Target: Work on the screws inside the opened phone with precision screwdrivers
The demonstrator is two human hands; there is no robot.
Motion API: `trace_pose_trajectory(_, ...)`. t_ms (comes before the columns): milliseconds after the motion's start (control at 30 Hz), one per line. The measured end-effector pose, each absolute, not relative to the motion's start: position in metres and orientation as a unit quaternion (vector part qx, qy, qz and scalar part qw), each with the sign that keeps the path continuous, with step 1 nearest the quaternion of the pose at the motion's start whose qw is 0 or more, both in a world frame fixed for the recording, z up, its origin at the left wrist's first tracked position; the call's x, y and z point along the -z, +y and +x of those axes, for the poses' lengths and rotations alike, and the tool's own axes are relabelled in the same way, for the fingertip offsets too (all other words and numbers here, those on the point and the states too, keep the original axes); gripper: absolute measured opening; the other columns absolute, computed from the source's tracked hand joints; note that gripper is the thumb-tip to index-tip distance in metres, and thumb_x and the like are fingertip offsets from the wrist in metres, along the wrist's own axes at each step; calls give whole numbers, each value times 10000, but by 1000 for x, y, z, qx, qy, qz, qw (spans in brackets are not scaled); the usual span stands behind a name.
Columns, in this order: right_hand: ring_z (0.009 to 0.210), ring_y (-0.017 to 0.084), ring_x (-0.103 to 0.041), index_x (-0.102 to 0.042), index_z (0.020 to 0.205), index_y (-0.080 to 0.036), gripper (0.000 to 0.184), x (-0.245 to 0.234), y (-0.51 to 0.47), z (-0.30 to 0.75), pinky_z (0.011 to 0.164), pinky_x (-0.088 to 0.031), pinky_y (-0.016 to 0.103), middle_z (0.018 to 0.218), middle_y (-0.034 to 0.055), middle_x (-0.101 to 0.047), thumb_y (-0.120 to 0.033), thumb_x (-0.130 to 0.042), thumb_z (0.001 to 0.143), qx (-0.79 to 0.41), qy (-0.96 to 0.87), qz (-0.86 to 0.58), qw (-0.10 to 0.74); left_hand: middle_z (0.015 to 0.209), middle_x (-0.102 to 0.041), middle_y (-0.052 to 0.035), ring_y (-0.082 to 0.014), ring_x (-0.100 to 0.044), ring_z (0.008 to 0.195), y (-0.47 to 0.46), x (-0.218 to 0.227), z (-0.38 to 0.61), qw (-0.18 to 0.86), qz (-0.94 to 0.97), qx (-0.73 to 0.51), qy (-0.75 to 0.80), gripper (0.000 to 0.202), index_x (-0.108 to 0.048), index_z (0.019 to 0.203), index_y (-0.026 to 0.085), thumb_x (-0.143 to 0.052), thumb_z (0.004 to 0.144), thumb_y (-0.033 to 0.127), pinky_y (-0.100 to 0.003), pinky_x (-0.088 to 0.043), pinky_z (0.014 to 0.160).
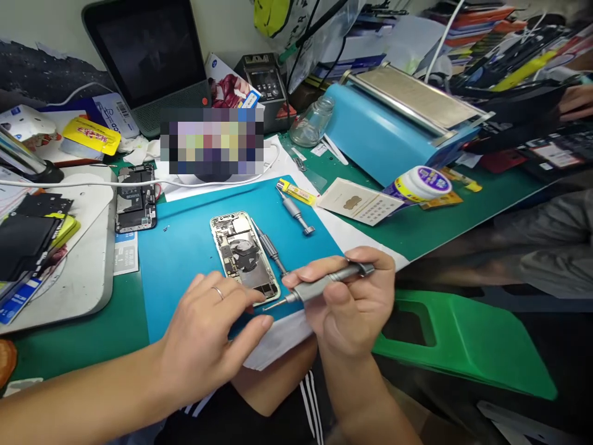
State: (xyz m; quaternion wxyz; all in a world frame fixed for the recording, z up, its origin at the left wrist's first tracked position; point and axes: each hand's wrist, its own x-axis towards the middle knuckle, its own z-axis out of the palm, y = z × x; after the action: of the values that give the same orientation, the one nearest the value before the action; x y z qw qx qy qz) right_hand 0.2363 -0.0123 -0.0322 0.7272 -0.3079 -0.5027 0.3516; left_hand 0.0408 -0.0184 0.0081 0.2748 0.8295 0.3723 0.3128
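An opened smartphone (243, 253) with its inner parts bare lies on the blue work mat (180, 247). In my right hand (356, 309) is a grey precision screwdriver (319, 287), held at a slant, its thin tip pointing left, close to the phone's bottom edge. My left hand (208, 327) is over the mat at that edge. Its thumb and index finger are apart on either side of the screwdriver's tip; I see nothing held between them. Against the phone's right side lies a second grey screwdriver (272, 248), and a third screwdriver (296, 213) rests farther back.
Another opened phone (136, 198) lies left of the mat. Behind stand a dark screen device (146, 55), a glass jar (312, 120) and a blue machine (380, 127). A white tub (421, 183) is at right, above a green bin lid (472, 340). A white cable (92, 183) crosses the left.
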Motion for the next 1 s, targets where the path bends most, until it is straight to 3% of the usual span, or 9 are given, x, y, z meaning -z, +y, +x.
trace_pose_trajectory(467,704,168,-800,-589,1210,-278,303,30,-12,239,666,-705,320,895,-36,-816,-232,-736,950,-364,-516,-289,720,967,-779,13,-143,-649,781,-16,-4,42,308,811,-340,363,131,-722,1113,213,-639,1025,163,-327,-429,701)
trace_pose_trajectory(1000,774,147,-806,-609,1239,-258,314,31,-13,241,732,-703,307,973,-44,-826,-181,-721,955,-367,-512,-274,727,920,-769,69,-112,-603,747,-16,-4,43,323,805,-338,365,111,-728,1048,221,-642,1023,155,-309,-374,707)
